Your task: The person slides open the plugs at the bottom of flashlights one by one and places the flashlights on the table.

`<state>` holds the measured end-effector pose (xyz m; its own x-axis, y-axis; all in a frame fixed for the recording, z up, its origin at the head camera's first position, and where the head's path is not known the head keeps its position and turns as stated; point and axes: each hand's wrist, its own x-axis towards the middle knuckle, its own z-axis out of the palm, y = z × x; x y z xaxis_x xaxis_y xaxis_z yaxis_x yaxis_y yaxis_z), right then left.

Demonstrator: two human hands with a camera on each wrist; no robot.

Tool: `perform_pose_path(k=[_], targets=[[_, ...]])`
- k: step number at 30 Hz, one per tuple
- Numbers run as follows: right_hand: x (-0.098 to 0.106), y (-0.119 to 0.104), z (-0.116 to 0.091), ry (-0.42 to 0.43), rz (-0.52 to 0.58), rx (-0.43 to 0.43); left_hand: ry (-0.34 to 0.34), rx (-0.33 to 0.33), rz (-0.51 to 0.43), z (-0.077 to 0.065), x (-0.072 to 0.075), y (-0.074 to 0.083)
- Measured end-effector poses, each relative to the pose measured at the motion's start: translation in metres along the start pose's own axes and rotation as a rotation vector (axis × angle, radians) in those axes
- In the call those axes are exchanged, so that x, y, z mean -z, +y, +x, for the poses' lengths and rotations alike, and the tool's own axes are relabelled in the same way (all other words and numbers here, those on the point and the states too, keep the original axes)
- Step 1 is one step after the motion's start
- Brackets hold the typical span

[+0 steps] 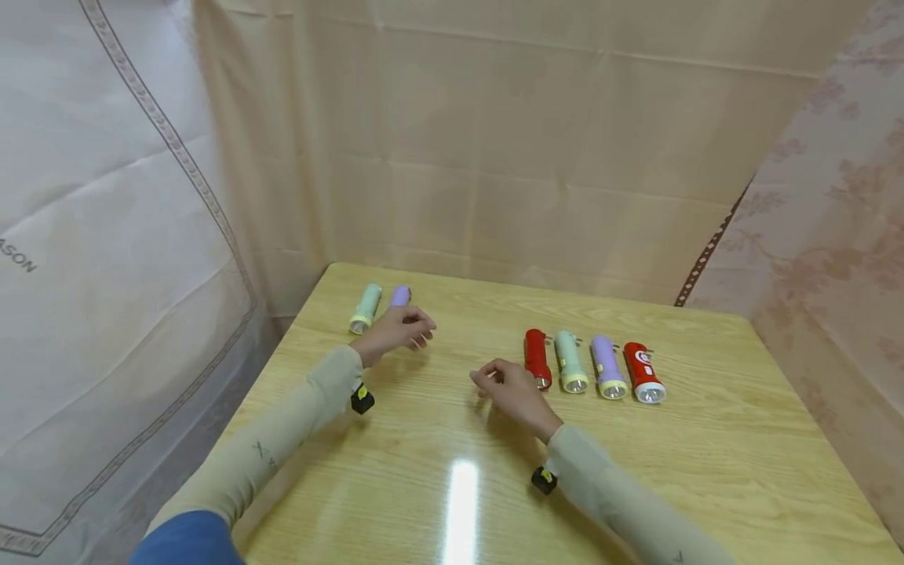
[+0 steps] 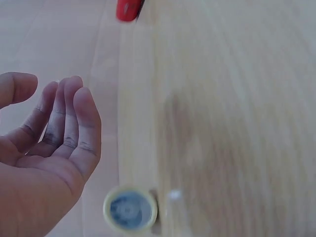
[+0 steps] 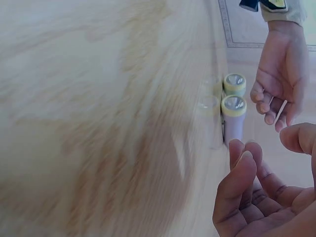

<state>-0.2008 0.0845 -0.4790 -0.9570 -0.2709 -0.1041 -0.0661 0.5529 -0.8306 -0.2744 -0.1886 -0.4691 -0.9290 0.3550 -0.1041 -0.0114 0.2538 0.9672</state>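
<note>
My left hand [image 1: 397,333] hovers over the table's left half with loosely bent fingers and nothing in them. It partly covers a purple flashlight [image 1: 400,296]; a mint green flashlight [image 1: 368,304] lies just left of that one. Nearer the middle, my right hand [image 1: 514,392] is held above the wood, also without anything in its relaxed fingers. Right of it lies a row: a dark red flashlight [image 1: 537,357], a second mint green flashlight [image 1: 569,357], another purple flashlight [image 1: 606,362] and a red flashlight with a white rim [image 1: 643,369]. Their lenses face me.
The wooden table [image 1: 424,502] carries a bright light reflection near its front. A beige cloth [image 1: 494,157] hangs behind it, a pale cloth [image 1: 127,235] on the left and a floral cloth [image 1: 840,259] on the right. Each wrist bears a small black camera [image 1: 362,399].
</note>
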Motion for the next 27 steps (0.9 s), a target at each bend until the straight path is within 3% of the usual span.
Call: perform_pose_path(k=[6,11,27], targets=[[-0.008,-0.007,0.009,-0.025,0.025,0.0,0.064,0.038,-0.041,0.006,0.021,-0.002],[-0.018,-0.01,0.017,-0.054,0.036,0.011,0.131,0.026,-0.059,0.013,0.037,-0.004],[-0.056,-0.042,0.041,-0.085,0.081,0.015,0.317,0.109,-0.011,0.031,0.076,-0.001]])
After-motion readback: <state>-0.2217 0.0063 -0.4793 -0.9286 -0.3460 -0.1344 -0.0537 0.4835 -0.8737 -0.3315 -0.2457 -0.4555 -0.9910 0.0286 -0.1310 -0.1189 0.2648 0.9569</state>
